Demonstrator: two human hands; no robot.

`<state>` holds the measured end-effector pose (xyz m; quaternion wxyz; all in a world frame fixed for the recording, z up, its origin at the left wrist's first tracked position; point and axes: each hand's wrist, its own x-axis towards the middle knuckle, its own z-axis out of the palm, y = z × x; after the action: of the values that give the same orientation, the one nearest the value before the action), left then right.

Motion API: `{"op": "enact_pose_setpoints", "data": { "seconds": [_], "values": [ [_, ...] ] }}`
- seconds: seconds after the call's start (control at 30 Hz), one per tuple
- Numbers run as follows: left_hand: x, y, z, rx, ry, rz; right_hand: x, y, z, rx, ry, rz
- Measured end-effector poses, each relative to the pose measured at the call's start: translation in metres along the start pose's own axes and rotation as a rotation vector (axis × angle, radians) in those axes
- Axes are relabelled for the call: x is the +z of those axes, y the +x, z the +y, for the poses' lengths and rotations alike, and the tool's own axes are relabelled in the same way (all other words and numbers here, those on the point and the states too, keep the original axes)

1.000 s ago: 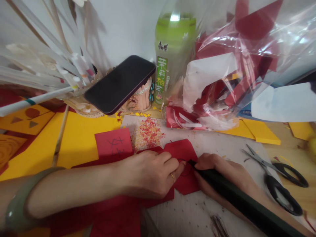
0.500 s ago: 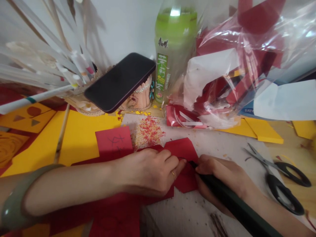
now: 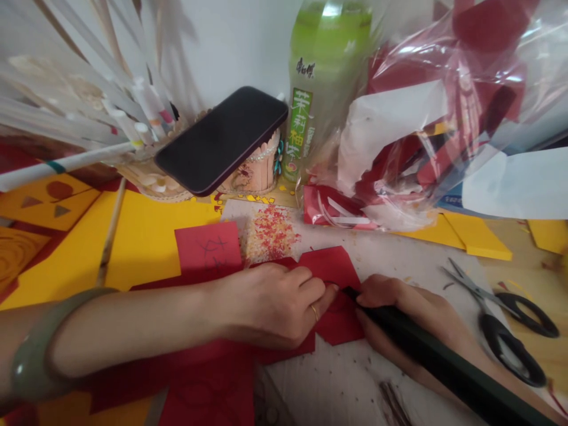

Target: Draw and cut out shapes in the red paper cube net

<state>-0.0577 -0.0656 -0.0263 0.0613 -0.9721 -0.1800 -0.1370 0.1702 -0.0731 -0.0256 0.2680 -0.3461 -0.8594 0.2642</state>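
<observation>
My left hand bears down on a piece of red paper with its fingers bent together. Its index fingertip lies close to the tip of a long dark green tool. My right hand is closed round this slim, knife-like tool, and its narrow black tip touches the red paper. Whether it has a blade cannot be made out. More red paper lies under my left forearm, and a small red square with pencil marks is just behind it.
Scissors lie open on the right of the pale work board. Behind stand a phone leaning on a small decorated pot, a green drink bottle and a clear bag of paper scraps. Yellow paper and brushes are left.
The view has shifted slightly, so most things sit a little farther right in the picture. Both hands keep nearly the same place on the red paper, and the tool tip stays by my left index finger.
</observation>
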Motion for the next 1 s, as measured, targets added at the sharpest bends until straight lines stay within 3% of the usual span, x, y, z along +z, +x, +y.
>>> {"op": "enact_pose_setpoints", "data": {
  "seconds": [0.17, 1.0],
  "values": [
    [0.0003, 0.0000, 0.0009, -0.008, -0.009, 0.021, -0.0014, -0.0006, 0.0002, 0.023, -0.017, -0.058],
    [-0.0008, -0.0004, -0.0004, 0.005, 0.011, -0.015, -0.0010, -0.0024, 0.0002, 0.043, -0.008, -0.056]
  ]
}}
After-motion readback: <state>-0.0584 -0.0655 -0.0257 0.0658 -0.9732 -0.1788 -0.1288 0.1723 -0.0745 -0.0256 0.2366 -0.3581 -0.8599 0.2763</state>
